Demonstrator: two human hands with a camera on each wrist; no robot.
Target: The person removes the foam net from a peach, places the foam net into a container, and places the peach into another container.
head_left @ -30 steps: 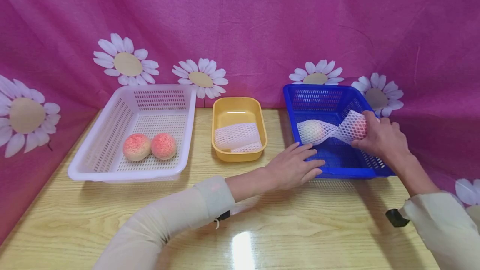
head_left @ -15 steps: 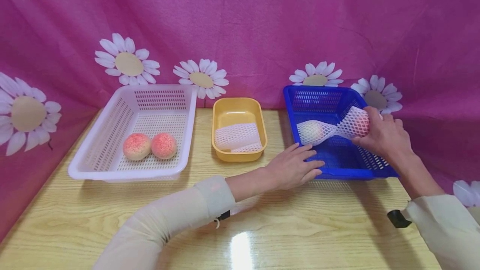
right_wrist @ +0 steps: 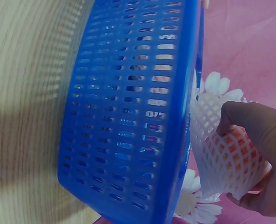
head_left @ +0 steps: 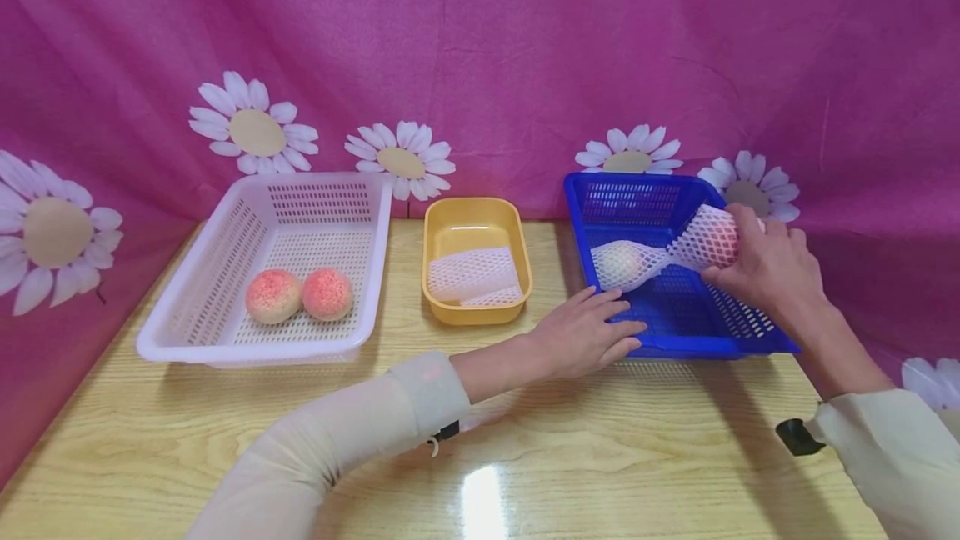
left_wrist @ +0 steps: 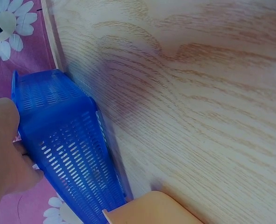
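Note:
My right hand (head_left: 776,261) grips a pink peach in a white foam net (head_left: 708,238) above the right side of the blue basket (head_left: 667,346). In the right wrist view, thumb and fingers close round that netted peach (right_wrist: 236,151), and loose net reaches toward the basket rim. Another netted peach (head_left: 622,263), paler, lies at the basket's left; its net tail meets the held net, and I cannot tell whether they are joined. My left hand (head_left: 581,338) rests on the basket's near left corner with fingers spread and fairly straight; the left wrist view shows only part of it.
Left on the wooden table (head_left: 570,465) stands a white basket (head_left: 251,351) with two bare peaches (head_left: 273,297) side by side. Between the baskets is a yellow tub (head_left: 480,315) holding flat foam nets (head_left: 476,269). A magenta flowered cloth (head_left: 487,65) hangs behind.
My right hand has risen slightly and shifted a little to the right with the netted peach. My left hand has stayed on the basket corner.

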